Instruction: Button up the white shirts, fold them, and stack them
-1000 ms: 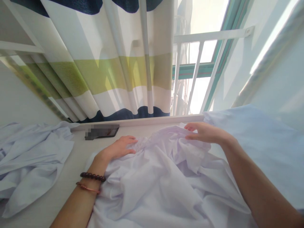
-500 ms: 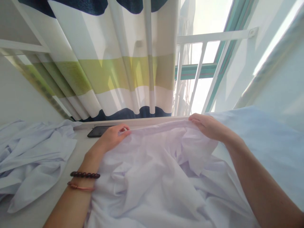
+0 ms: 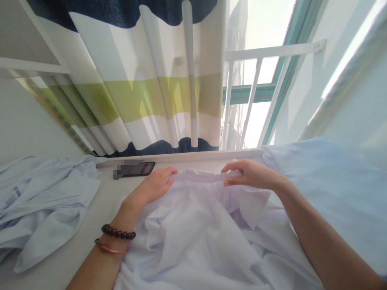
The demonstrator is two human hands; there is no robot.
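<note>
A loosely crumpled white garment (image 3: 196, 229) lies in front of me, with a band like a collar along its far edge. My left hand (image 3: 157, 183) pinches that band at its left end, fingers and thumb closed on the fabric. At the other end, my right hand (image 3: 249, 174) grips the band between thumb and fingers. Between the two hands the band is slightly slack and wavy. Folds hide the rest of the garment's shape. Beyond my left hand a dark phone (image 3: 140, 168) lies flat on the white surface.
Another crumpled white cloth (image 3: 51, 197) lies at the left. Light blue fabric (image 3: 338, 189) spreads on the right. Behind the surface stand a white rail (image 3: 272, 51), a striped curtain (image 3: 169, 92) and a window with a teal frame (image 3: 256, 94).
My hands have come closer together, the left moving right and the right moving left. The band between them has dropped nearer to me and slackened. More of the phone shows.
</note>
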